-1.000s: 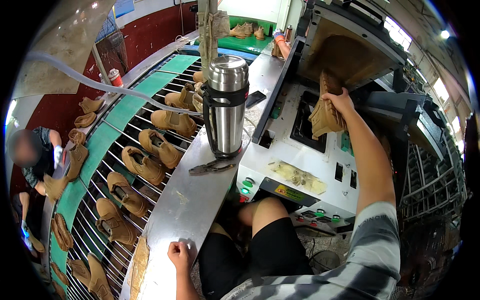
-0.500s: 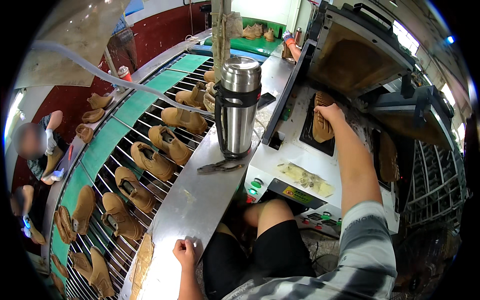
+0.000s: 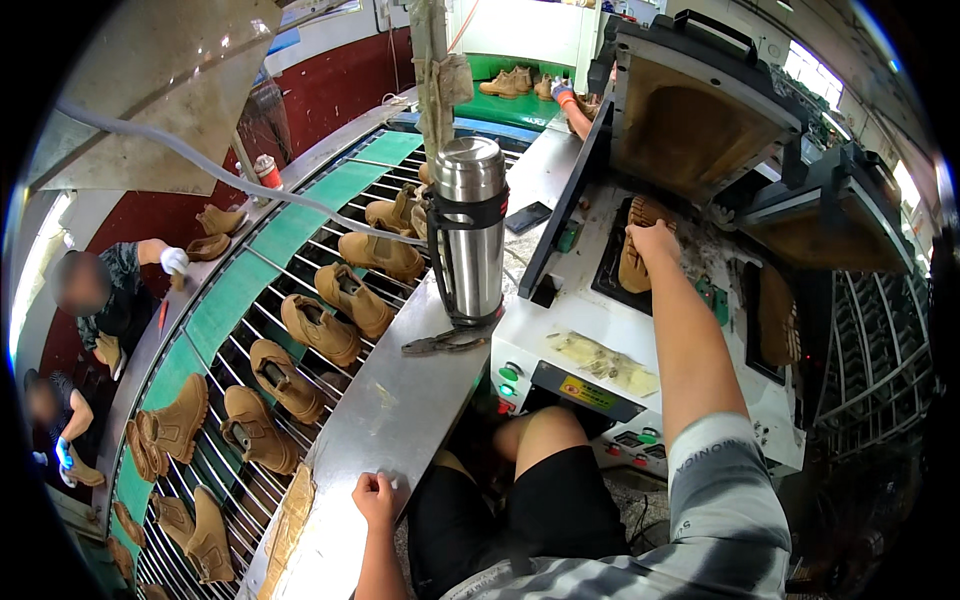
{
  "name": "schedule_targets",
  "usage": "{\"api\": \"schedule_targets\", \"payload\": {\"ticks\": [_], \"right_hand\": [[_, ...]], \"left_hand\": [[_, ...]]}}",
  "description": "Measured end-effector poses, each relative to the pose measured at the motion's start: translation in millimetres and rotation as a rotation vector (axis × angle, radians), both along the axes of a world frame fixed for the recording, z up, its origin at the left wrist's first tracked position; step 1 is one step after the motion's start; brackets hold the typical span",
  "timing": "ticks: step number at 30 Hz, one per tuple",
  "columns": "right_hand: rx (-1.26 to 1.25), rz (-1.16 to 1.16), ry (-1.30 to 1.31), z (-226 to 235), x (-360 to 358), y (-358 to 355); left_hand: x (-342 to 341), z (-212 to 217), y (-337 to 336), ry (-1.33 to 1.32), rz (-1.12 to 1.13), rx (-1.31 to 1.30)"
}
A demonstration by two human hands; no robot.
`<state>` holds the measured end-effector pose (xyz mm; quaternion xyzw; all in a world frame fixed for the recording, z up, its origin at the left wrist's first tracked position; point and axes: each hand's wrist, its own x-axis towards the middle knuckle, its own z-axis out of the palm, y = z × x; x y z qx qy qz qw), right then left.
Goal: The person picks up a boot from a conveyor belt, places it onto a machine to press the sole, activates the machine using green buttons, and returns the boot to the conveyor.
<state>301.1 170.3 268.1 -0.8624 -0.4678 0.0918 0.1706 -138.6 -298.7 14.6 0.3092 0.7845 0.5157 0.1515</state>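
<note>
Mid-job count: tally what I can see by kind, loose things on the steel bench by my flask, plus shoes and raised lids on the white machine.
Flask: 1
Pliers: 1 pair
Phone: 1
Shoes: 2, the gripped shoe and the right-hand bay's shoe
Raised lids: 2, left lid and right lid
Total: 7

The shoe (image 3: 632, 273) is tan, the sleeve (image 3: 718, 495) streaked grey and white, dim lid lining (image 3: 675, 125) perhaps brown.

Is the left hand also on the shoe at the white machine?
No, only the right hand touches the shoe; the left hand is by the metal ledge.
</note>
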Motion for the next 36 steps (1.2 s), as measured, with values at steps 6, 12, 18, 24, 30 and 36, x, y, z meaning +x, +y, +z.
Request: {"api": "schedule_targets", "payload": {"ticks": [6, 12, 18, 24, 30, 36], "right_hand": [[-0.032, 0.025, -0.018, 2, 1, -6], [-0.064, 0.039, -0.081, -1, -7, 6], [-0.03, -0.007, -0.078, -6, -14, 14], [-0.009, 0.0, -0.075, -6, -11, 9], [-0.018, -0.016, -0.057, -5, -13, 8], [-0.037, 0.014, -0.059, -9, -7, 11]], "left_hand": [[7, 14, 0, 0.118, -0.03, -0.072], [10, 16, 0, 0.09, -0.014, -0.047], [8, 11, -3, 0.128, -0.018, -0.07], [7, 5, -4, 0.081, 0.005, -0.018], [10, 6, -6, 0.009, 0.017, -0.01], [10, 10, -8, -0.023, 0.015, 0.004]]}}
